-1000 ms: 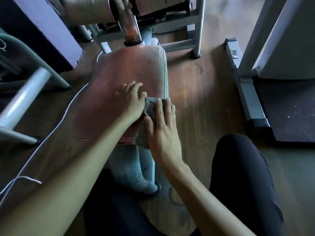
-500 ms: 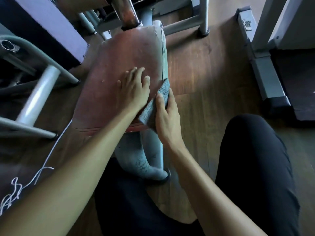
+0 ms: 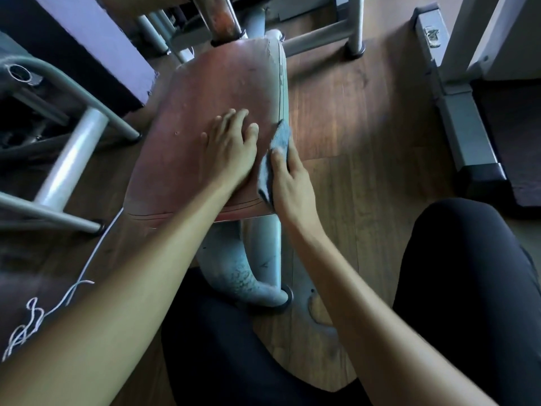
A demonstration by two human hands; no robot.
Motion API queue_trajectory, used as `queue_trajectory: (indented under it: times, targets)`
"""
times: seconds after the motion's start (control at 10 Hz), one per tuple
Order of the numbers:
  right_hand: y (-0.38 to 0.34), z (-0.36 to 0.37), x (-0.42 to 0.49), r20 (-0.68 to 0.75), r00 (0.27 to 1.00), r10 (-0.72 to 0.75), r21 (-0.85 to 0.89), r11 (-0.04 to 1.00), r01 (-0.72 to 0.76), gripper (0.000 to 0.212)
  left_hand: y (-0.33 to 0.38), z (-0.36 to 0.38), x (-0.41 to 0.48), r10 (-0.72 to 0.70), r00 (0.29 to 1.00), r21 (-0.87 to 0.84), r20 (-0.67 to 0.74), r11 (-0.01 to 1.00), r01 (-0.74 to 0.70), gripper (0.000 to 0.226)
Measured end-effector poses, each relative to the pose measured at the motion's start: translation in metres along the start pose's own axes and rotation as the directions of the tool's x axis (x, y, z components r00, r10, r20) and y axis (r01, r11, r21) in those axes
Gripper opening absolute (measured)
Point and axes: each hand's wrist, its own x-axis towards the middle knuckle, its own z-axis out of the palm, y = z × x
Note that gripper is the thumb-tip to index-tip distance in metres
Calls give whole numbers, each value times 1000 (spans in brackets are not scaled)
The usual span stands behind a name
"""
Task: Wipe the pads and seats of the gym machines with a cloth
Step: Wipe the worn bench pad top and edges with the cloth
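The right hand (image 3: 289, 183) covers much of the cloth (image 3: 278, 139), its lower fingers out of sight down the seat's (image 3: 205, 98) side, while the top edge cuts off the rusty post (image 3: 222, 19).

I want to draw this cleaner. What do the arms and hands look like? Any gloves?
No gloves: the left hand and right hand are bare, no rings or watch showing. The left arm and right arm are bare too, no sleeves in view. The trousers are black.
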Motion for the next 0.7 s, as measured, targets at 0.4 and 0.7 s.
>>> queue_trajectory:
  times: [0.4, 0.7]
  targets:
    - [2, -9, -31, 39, 999, 5, 39, 999, -7, 40, 0, 2, -2, -2, 1000, 8, -13, 1000, 2, 47]
    - [-10, -5, 4, 17, 998, 60, 45, 997, -60, 36, 1, 1, -2, -28, 1000, -2, 11, 1000, 28, 47]
